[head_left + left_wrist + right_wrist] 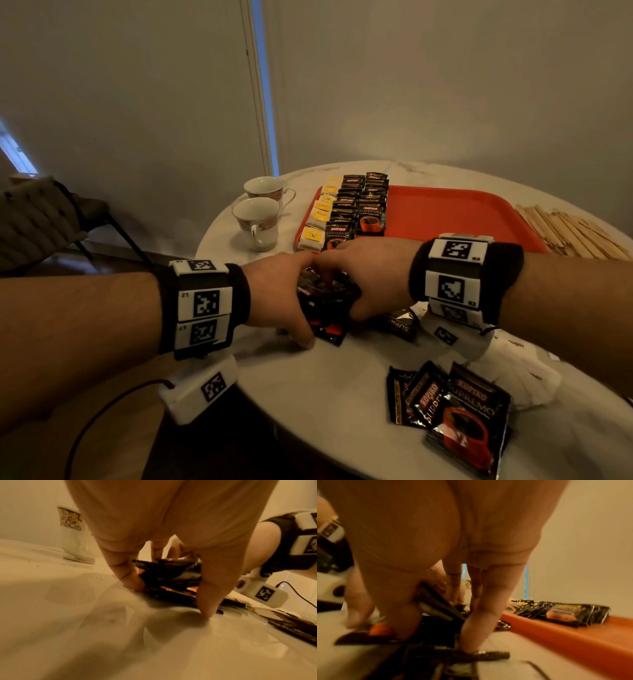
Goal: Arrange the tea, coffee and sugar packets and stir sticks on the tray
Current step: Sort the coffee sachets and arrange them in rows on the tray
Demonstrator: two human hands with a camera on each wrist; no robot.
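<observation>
Beside the tray (pixel 445 212), both hands grip the coffee packets (pixel 322 301).

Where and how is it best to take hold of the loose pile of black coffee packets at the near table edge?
Probably from above, fingers pinching the pile of black coffee packets at its bare left and right edges: the flat, thin sachets overlap on the white marble table, so a squeeze from both sides should gather them.
</observation>
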